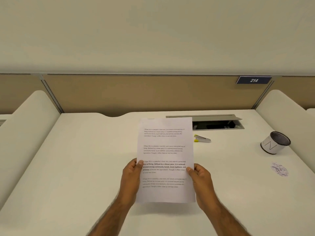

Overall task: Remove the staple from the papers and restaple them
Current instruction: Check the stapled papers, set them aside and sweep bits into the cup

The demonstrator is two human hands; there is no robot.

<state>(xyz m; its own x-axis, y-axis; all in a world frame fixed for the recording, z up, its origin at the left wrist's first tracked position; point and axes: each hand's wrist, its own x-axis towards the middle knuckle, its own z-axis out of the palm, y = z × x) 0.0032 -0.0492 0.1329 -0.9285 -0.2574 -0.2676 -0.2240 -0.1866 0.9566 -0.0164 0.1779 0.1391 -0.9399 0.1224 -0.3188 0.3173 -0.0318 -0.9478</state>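
I hold the white printed papers point(165, 154) upright above the desk, text facing me. My left hand point(132, 174) grips their left edge with the thumb on the front. My right hand point(200, 176) grips the right edge the same way. A small mark at the papers' top left corner may be the staple, too small to tell. A silver tool with yellow tips point(202, 139), a stapler or staple remover, lies on the desk just right of the papers' upper part, apart from both hands.
The white desk point(76, 167) has rounded side dividers and a tan back panel with a "214" plate point(254, 80). An open cable tray point(216, 124) sits at the back. A mesh pen cup point(275, 142) leans at the right, with a scribbled patch point(279, 169) nearer me.
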